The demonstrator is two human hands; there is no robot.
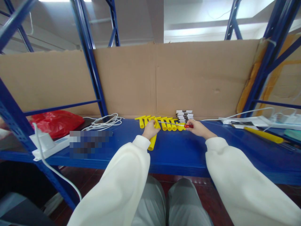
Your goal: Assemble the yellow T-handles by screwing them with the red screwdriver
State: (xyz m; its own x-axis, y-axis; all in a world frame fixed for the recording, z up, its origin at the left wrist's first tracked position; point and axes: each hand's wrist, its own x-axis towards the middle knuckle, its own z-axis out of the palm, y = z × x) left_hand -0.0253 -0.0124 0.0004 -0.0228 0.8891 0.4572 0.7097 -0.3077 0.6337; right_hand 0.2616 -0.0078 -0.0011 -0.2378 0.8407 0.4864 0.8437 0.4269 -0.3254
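Head view: screwdriver (pixel 188 126) meets yellow tool (pixel 152 142)

Above the blue shelf (pixel 178 150), our right hand (pixel 197 128) closes its fingers on the screwdriver's handle; our left hand (pixel 149 129) pinches the yellow tool. Yellow pieces (pixel 164 125) lie nearby.

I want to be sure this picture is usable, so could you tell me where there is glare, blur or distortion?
Head view: the ceiling is washed out in places; the blue posts show glossy streaks and lean outward, probably lens distortion; a patch is pixelated; the yellow parts look slightly soft, fine details unreadable.
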